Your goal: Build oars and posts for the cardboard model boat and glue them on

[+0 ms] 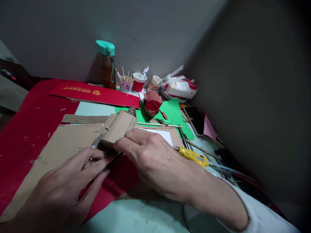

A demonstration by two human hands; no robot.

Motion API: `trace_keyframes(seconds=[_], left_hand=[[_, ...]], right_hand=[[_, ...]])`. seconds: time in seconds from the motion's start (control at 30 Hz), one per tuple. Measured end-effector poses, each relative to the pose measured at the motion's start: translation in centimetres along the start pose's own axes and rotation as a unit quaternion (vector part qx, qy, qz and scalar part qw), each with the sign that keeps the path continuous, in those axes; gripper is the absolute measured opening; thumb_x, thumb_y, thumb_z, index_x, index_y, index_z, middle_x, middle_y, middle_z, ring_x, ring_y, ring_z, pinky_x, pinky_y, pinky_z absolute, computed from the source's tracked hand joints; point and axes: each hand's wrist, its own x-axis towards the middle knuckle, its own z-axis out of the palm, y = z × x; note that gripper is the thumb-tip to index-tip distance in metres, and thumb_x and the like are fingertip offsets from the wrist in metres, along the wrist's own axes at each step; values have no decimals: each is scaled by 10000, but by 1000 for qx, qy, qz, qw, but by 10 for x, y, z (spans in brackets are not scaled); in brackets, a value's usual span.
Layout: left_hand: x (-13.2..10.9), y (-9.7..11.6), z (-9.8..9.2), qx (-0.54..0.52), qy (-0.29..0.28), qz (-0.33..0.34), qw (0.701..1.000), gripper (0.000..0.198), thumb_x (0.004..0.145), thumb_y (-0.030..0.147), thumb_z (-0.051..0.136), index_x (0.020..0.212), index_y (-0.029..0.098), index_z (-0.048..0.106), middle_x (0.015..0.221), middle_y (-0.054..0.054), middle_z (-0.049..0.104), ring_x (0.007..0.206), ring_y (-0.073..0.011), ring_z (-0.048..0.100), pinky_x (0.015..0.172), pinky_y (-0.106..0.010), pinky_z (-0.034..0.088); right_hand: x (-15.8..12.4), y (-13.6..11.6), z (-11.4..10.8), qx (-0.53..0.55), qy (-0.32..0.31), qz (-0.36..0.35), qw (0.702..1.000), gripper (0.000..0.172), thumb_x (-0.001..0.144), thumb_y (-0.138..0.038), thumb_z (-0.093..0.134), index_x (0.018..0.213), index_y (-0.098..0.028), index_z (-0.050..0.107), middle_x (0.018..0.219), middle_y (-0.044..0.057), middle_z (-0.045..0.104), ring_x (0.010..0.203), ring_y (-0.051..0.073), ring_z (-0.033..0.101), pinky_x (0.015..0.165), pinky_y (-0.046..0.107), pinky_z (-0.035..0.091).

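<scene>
My left hand (65,181) is closed round a slim cutting tool with a metal blade (97,141), whose tip points at the near left corner of a small folded cardboard piece (119,127). My right hand (155,160) reaches in from the right with its fingers curled and pressed against the near edge of that cardboard piece, holding it down on a larger flat sheet of brown cardboard (60,145). The lower part of the tool is hidden under my left fingers.
A yellow glue gun (193,156) lies just right of my right hand. Behind are a green sheet (173,111), a red paper model (152,103), a red strip (92,94), a teal-capped bottle (107,64), paper cups (139,82) with sticks and a dark phone (195,119). A grey wall stands close on the right.
</scene>
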Motion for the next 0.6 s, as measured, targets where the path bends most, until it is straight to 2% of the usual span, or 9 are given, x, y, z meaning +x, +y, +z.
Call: trace_keyframes(seconds=[0.07,0.13,0.23,0.33,0.4,0.53,0.6], left_hand=[[-1,-1,-1,2,-13,6,1000,280,1005,94,505,1225,204,638,1050,-25,618,881,-101,616,729,-206,467],[-3,-5,0,17,-20,11,1000,336,1003,118,489,1294,228,615,1017,-21,616,835,-98,624,646,-186,475],[-8,-12,0,45,-43,37,997,403,989,142,484,1370,238,571,1028,-34,614,872,-107,652,601,-163,493],[-10,-15,-1,58,-37,51,996,349,988,155,493,1314,199,608,1106,-65,636,1004,-154,652,734,-209,513],[-8,-13,-2,49,-21,43,998,295,1007,164,476,1256,188,631,1127,-68,647,1019,-170,648,836,-248,496],[3,-5,-4,29,8,29,999,227,1034,159,487,1167,210,663,1012,-5,671,873,-108,645,882,-191,474],[12,-1,-4,32,37,33,998,191,1036,143,499,1089,204,671,984,7,677,867,-89,643,926,-154,464]], right_hand=[[2,-1,-3,-7,-10,-20,1000,157,924,-79,584,1074,-90,631,975,58,633,784,168,519,645,275,411],[4,-2,-5,-19,2,-44,999,135,928,-48,549,1015,-114,629,901,25,604,682,143,451,570,271,358],[5,-4,-4,-48,23,-58,997,247,949,26,425,955,-142,606,829,8,568,598,138,350,510,284,280],[4,-5,-3,-36,23,-50,998,197,958,1,425,1005,-135,561,827,-1,577,574,124,342,489,275,262],[1,-4,-2,-18,23,-39,999,151,950,-36,467,1045,-139,523,821,-14,589,570,116,365,485,267,259],[-5,2,1,-35,38,-20,998,121,929,-74,535,1005,-167,514,818,-22,619,564,114,381,491,288,235],[-7,4,2,-37,61,-17,997,73,958,-102,553,992,-164,536,860,-5,634,620,118,456,520,284,277]])
